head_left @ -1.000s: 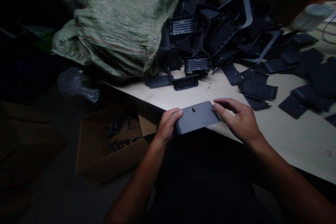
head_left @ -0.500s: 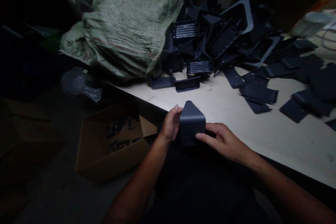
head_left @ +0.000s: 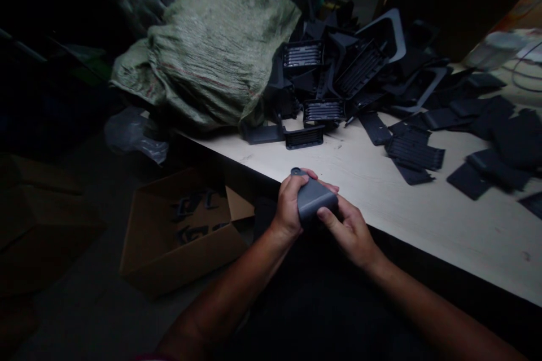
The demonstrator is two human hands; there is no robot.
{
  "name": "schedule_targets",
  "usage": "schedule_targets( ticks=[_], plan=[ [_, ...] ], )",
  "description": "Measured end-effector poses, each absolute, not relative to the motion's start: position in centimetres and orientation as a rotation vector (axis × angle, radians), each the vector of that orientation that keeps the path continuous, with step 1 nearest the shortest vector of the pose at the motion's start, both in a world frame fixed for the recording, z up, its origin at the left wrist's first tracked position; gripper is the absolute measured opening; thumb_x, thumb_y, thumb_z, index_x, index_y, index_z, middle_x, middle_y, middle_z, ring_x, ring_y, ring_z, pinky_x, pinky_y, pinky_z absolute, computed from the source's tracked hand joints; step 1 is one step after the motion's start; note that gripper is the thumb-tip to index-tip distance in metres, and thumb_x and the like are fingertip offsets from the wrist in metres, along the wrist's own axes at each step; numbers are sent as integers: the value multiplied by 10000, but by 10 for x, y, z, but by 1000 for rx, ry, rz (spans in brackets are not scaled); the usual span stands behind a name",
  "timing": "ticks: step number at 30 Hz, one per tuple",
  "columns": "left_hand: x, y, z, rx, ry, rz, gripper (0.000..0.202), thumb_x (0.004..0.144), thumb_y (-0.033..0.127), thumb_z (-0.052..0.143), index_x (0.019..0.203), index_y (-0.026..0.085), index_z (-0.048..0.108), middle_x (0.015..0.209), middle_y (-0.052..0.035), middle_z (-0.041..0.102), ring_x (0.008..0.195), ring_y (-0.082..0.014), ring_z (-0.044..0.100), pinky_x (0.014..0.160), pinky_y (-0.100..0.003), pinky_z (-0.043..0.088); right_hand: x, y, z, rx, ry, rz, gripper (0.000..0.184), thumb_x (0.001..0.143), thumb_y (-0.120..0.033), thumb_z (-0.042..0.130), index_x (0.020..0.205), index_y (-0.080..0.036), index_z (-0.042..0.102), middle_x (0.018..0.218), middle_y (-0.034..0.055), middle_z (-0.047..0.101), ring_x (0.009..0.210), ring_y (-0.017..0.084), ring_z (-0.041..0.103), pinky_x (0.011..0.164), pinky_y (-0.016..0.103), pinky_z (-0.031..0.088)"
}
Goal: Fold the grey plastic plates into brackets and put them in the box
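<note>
A dark grey, wedge-shaped plastic housing [head_left: 315, 198] is held between both hands in front of my body, close to the table's near edge. My left hand [head_left: 290, 206] is closed around its left side, with the thumb over the top near a small round hole at the narrow tip. Gripping the right, wider end is my right hand [head_left: 349, 228], its thumb on the near face and its fingers mostly hidden behind. The underside of the housing is out of sight.
Many black plastic parts [head_left: 324, 110] are heaped on the pale table [head_left: 423, 220], with flat pieces [head_left: 468, 180] scattered rightward. A woven sack [head_left: 212, 56] lies at the back left. Below the table edge stands an open cardboard box [head_left: 178, 259] holding several dark parts.
The housing has been tipped, so its triangular top shows more and its front face less. My left hand has shifted its grip, bringing the thumb onto the top.
</note>
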State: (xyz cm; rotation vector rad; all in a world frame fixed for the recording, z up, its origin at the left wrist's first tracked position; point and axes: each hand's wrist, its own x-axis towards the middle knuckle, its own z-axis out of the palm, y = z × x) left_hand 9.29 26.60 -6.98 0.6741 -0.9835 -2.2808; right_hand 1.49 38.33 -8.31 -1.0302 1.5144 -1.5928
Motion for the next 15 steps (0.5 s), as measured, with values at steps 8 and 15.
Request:
schedule_targets(
  ticks=[8,15],
  plan=[
    [108,268,-92,780,-517,-2489,280,731,414,666,913,214,594,773,-67,744,784,-282,737,761,-371,554,-12,407,-90,-1080,1447,-1239,403,1034,-544,613,1150,-201,789,1083,59,754,988,257,677,911,322,529],
    [169,265,-140,1227,-397,-2433,272,780,335,711,864,76,711,691,-113,705,541,-218,640,582,-319,514,-4,412,-113,-1125,1411,-998,498,998,-645,606,1064,-202,825,979,73,778,949,304,718,850,378,586]
  ],
)
